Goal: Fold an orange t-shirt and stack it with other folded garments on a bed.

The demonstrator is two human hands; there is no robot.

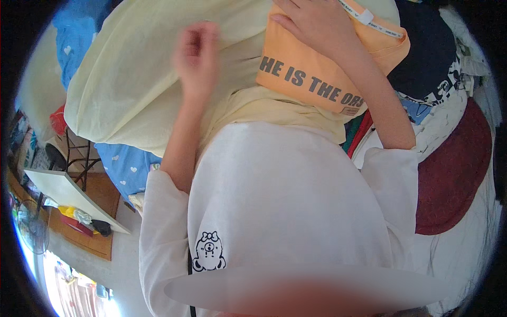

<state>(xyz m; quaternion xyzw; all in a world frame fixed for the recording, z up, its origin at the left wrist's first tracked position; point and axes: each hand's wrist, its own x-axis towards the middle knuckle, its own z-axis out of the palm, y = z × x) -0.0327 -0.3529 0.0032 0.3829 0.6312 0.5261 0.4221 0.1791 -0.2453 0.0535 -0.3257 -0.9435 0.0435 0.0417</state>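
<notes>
An orange fabric garment (301, 63), with large dark lettering and white printed tape along one edge, lies folded over at the upper right of the head view. My right hand (317, 23) rests flat on top of it, thumb spread, fingertips cut off by the picture's top edge. Pale yellow cloth (130, 67) spreads over my lap beneath the garment. Above that cloth, left of the garment and apart from it, my left hand (198, 51) is blurred, its fingers curled with nothing visible in them.
To the right lie a black printed cloth (424, 51), white patterned fabric (439, 126) and a dark red round-edged cloth (455, 178). Blue heart-patterned fabric (126, 170) is at left, near a white board (75, 198) and a fan (33, 230).
</notes>
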